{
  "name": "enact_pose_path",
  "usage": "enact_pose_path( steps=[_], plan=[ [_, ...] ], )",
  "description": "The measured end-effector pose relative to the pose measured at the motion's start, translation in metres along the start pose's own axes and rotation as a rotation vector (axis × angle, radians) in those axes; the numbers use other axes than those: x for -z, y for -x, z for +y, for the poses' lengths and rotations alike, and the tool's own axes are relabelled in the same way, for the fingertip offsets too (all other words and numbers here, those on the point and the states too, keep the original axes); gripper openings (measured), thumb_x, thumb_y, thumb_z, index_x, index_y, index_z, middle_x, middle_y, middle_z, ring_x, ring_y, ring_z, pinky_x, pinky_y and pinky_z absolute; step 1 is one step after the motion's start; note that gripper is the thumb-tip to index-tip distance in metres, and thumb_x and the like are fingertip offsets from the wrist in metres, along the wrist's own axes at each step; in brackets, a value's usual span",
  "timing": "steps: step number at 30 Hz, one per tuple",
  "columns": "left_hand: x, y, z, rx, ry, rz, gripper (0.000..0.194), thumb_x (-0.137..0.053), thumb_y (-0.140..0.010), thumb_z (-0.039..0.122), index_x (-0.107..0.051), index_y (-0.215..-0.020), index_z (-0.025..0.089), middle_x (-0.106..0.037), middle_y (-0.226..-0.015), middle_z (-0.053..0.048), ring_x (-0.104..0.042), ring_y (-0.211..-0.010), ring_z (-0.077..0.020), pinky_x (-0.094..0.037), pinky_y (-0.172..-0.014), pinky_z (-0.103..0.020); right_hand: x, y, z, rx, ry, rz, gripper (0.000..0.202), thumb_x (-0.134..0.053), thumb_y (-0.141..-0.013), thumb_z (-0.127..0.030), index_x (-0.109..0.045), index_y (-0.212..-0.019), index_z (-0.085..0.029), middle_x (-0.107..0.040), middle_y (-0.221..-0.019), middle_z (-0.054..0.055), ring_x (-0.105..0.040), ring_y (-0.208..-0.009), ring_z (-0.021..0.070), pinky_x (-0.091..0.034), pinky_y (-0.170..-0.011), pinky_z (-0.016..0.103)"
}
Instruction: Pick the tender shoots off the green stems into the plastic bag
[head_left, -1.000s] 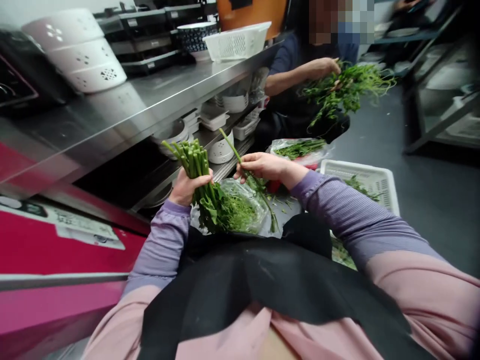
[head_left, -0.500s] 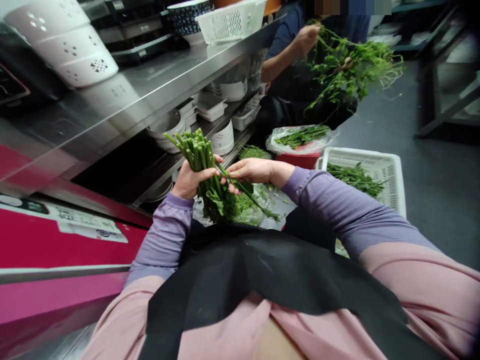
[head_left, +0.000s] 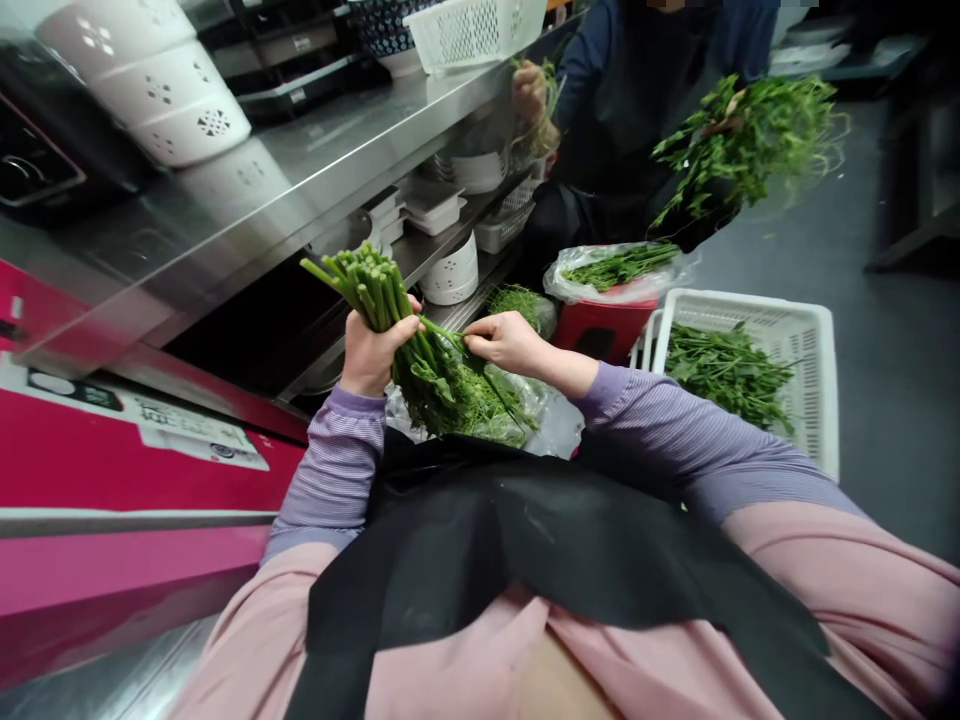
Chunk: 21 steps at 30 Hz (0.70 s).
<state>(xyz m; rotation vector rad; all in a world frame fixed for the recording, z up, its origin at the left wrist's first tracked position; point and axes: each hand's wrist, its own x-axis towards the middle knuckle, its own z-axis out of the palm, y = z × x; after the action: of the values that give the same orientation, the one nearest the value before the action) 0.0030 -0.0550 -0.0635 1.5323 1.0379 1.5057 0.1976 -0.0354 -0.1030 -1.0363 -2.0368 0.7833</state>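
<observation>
My left hand (head_left: 375, 350) is closed round a thick bunch of leafy green stems (head_left: 431, 375), their cut ends pointing up and away to the left and their leaves hanging low. To its right, my right hand (head_left: 510, 342) pinches a single thin green stem (head_left: 448, 334) at the bunch's side. Below the hands, a clear plastic bag (head_left: 559, 420) lies with loose greens (head_left: 491, 408) in it. More cut greens (head_left: 731, 375) rest in a white plastic basket (head_left: 821, 370) on the right.
A red container (head_left: 600, 325) with a plastic-bagged bundle of greens (head_left: 622, 265) stands ahead. Beyond it, a co-worker (head_left: 622, 120) holds leafy greens (head_left: 750, 140). A steel counter (head_left: 322, 190) with dishes on shelves beneath runs along the left.
My right hand has drawn away from my left, to the right, keeping its pinch on the stem. The co-worker's hands have moved apart. My view has shifted slightly.
</observation>
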Motion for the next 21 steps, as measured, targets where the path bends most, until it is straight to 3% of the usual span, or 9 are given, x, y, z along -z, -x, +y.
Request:
enact_pose_path(
  steps=[4, 7, 12, 14, 16, 18, 21],
  plan=[
    [-0.008, 0.002, -0.001, -0.031, -0.015, 0.061, 0.02, -0.073, -0.061, 0.022, -0.067, -0.078, 0.013, -0.064, -0.073, -0.001, -0.062, -0.06, -0.0131, -0.051, -0.06, -0.025, -0.011, -0.012, 0.003, -0.099, -0.042, 0.165, 0.025, -0.048, -0.075, -0.021, -0.068, -0.064, -0.009, -0.05, -0.052, -0.001, -0.044, -0.056, 0.0086, -0.03, -0.055, 0.021],
    [-0.017, 0.003, -0.003, 0.02, -0.011, 0.124, 0.021, -0.073, -0.059, 0.024, -0.065, -0.074, 0.013, -0.062, -0.068, 0.0, -0.061, -0.057, -0.0129, -0.051, -0.057, -0.026, -0.025, -0.023, 0.018, -0.235, -0.228, 0.248, 0.025, -0.047, -0.074, -0.024, -0.06, -0.058, -0.012, -0.044, -0.049, -0.002, -0.04, -0.052, 0.0077, -0.03, -0.05, 0.02],
    [-0.004, -0.004, 0.007, 0.067, 0.073, 0.324, 0.02, -0.072, -0.054, 0.024, -0.063, -0.07, 0.016, -0.062, -0.064, 0.002, -0.059, -0.053, -0.0118, -0.051, -0.053, -0.025, -0.021, -0.028, 0.081, -0.666, -0.613, 0.385, 0.015, -0.05, -0.078, -0.023, -0.058, -0.071, -0.012, -0.049, -0.05, -0.001, -0.041, -0.043, 0.0073, -0.038, -0.044, 0.02],
    [0.006, -0.011, 0.017, 0.039, 0.082, 0.37, 0.02, -0.072, -0.053, 0.022, -0.063, -0.069, 0.016, -0.063, -0.066, 0.001, -0.059, -0.053, -0.0119, -0.051, -0.052, -0.026, -0.014, -0.025, 0.108, -0.713, -0.645, 0.363, 0.013, -0.051, -0.079, -0.021, -0.06, -0.079, -0.011, -0.055, -0.056, 0.001, -0.046, -0.045, 0.0082, -0.043, -0.047, 0.022],
    [0.014, -0.019, 0.026, 0.01, 0.09, 0.39, 0.019, -0.073, -0.051, 0.02, -0.062, -0.067, 0.017, -0.063, -0.065, 0.001, -0.059, -0.052, -0.0123, -0.052, -0.05, -0.026, -0.011, -0.023, 0.125, -0.672, -0.589, 0.215, 0.017, -0.052, -0.08, -0.019, -0.063, -0.089, -0.01, -0.062, -0.066, 0.005, -0.053, -0.052, 0.0101, -0.048, -0.056, 0.025],
    [0.017, -0.026, 0.031, 0.002, 0.079, 0.392, 0.019, -0.074, -0.051, 0.02, -0.06, -0.064, 0.017, -0.063, -0.063, 0.002, -0.06, -0.052, -0.0131, -0.052, -0.049, -0.026, -0.013, -0.022, 0.132, -0.6, -0.387, 0.069, 0.026, -0.058, -0.077, -0.016, -0.065, -0.101, -0.01, -0.067, -0.082, 0.009, -0.06, -0.068, 0.0148, -0.051, -0.07, 0.03],
    [0.019, -0.032, 0.036, 0.032, 0.047, 0.403, 0.018, -0.073, -0.054, 0.019, -0.058, -0.063, 0.017, -0.062, -0.06, 0.002, -0.06, -0.052, -0.0132, -0.052, -0.047, -0.025, -0.016, -0.016, 0.125, -0.442, 0.062, 0.175, 0.044, -0.06, -0.073, -0.009, -0.062, -0.117, -0.011, -0.064, -0.112, 0.017, -0.059, -0.1, 0.025, -0.045, -0.09, 0.038]
  ],
)
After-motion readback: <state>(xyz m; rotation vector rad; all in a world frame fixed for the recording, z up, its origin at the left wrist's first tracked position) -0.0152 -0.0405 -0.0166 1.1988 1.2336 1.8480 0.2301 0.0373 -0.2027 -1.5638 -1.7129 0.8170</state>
